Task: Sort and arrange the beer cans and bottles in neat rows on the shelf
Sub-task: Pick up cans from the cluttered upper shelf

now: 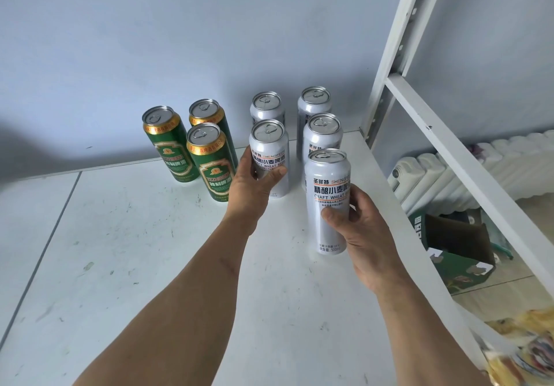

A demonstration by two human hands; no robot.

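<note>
From the head camera, your right hand point(364, 229) is wrapped around the nearest tall silver aluminium wheat-beer can point(327, 202), thumb across its front and fingers curled behind its right side. That can stands upright, long axis vertical, at the front of the right-hand silver column, close to the right edge of the white metal shelf point(150, 265). Your left hand point(254, 181) clasps the front silver can of the left column point(269, 157), thumb on its right side, fingers round its left; this can is upright too. It lies further back and to the left of the one in your right hand, so the two front cans are not level.

The coming move seems to turn on that offset: the left column ends one place short of the right, and its front can sits just beside the nearest green can, with little room to the left.

Count them: five silver cans, two in the left column and three in the right, all upright. Three green and gold beer cans point(209, 163) stand in a cluster to the left, two behind and one in front. You see no bottles on the shelf.

Beyond the shelf's white upright post point(389, 55), a white radiator point(479, 169) and a green cardboard carton point(449, 250) sit below on the right.
</note>
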